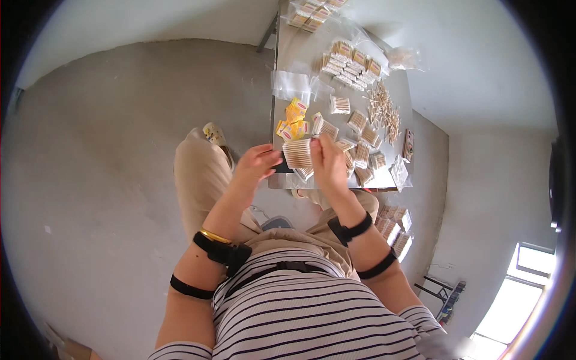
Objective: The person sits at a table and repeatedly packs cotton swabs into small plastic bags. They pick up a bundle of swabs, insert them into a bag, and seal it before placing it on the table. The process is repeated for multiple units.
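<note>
The right hand [329, 163] grips a flat bundle of white-tipped wooden cotton swabs [297, 156] over the grey surface's [295, 54] near edge. The left hand [255, 166], loosely curled, seems unloaded beside it. Light, even pressure should keep the sticks aligned.

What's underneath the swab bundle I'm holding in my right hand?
Past the near edge of the swab bundle, part of what looks like another pack peeks out, and something black shows to its left. Whatever lies directly beneath is covered, so I can't tell.
</note>
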### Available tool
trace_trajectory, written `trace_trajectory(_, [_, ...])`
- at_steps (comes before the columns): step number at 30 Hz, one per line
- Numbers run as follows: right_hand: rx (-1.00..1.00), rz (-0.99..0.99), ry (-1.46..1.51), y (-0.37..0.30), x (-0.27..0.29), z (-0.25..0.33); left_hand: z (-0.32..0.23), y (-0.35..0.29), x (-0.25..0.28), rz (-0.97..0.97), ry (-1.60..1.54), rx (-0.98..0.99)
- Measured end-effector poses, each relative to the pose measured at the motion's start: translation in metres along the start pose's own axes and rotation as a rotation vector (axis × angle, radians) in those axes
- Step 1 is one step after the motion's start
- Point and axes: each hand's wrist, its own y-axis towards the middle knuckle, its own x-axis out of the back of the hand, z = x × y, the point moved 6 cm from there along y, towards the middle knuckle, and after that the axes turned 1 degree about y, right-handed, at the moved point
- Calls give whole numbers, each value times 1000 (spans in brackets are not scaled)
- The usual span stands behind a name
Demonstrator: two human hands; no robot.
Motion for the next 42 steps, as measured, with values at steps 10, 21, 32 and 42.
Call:
trace_trajectory(10, [60,11,-250,-13,-87,-75,32,-1,61,-79,-26,103])
trace_trajectory(21, [-120,121,-198,-4,-69,-92,29,0,63,-105,-2,83])
trace_trajectory(32, [-109,167,-359,-6,-72,-80,30,-1,61,-100,10,72])
trace_trajectory(42, [7,131,-425,-5,-71,-101,29,-1,58,-92,8,72])
